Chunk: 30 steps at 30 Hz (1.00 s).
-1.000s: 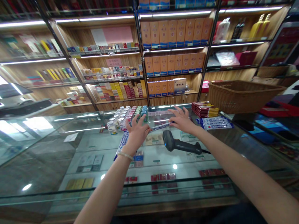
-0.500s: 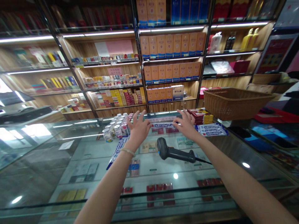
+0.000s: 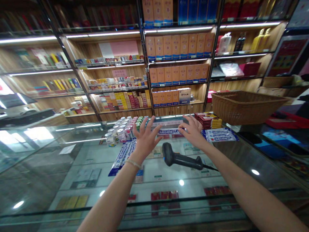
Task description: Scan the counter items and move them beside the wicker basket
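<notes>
A slim blue-and-white candy packet lies level between my two hands, above the glass counter. My right hand pinches its right end between thumb and forefinger. At the other end my left hand has its fingers spread, with the thumb near the packet. Left of that hand are more blue-and-white packets, partly covered by my forearm, and a group of small bottles. Beyond my right hand sit a stack of red and yellow packs and further blue-and-white packets.
A black barcode scanner rests on the glass counter between my forearms, its cable running right. A wicker basket stands at the right. Shelves with boxed goods line the back wall.
My left hand's fingers have opened from the packet's left end, the thumb spreading apart. My right hand stays almost in place. The view has shifted slightly.
</notes>
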### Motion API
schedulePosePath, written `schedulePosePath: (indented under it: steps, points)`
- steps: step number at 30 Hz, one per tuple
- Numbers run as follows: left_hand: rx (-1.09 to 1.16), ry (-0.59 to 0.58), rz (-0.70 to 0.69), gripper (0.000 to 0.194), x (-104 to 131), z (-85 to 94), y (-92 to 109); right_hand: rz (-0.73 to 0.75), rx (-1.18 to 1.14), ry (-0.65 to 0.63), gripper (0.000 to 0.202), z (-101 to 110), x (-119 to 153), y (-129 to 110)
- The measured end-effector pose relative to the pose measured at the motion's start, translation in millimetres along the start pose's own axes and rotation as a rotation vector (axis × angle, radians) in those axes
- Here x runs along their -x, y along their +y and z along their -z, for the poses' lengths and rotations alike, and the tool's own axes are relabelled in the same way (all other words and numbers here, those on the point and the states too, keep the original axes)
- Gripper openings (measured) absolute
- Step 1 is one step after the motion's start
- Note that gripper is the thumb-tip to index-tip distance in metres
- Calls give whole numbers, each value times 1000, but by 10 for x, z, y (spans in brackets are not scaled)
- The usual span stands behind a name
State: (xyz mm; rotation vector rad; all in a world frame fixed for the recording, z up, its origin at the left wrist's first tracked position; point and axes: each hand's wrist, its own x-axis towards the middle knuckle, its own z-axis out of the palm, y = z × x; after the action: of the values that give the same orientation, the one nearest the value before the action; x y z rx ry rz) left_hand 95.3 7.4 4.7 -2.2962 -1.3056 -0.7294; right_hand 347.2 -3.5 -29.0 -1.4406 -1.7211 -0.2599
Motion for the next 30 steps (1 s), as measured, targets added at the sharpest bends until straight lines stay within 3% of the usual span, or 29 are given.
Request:
schedulePosePath:
  steps: [9, 20, 27, 30]
  points:
    - [39, 1, 13, 26, 19, 14, 34, -6, 6, -56, 32, 10, 32, -76]
    - [60, 80, 50, 26, 18, 7, 5, 276, 353, 84, 37, 105, 120, -204]
    - [14, 384, -124, 24, 13, -171, -59, 336, 403, 216, 24, 33, 118, -155]
    - [-15, 441, -155, 24, 7, -218, -83, 346, 409, 224, 23, 44, 118, -155]
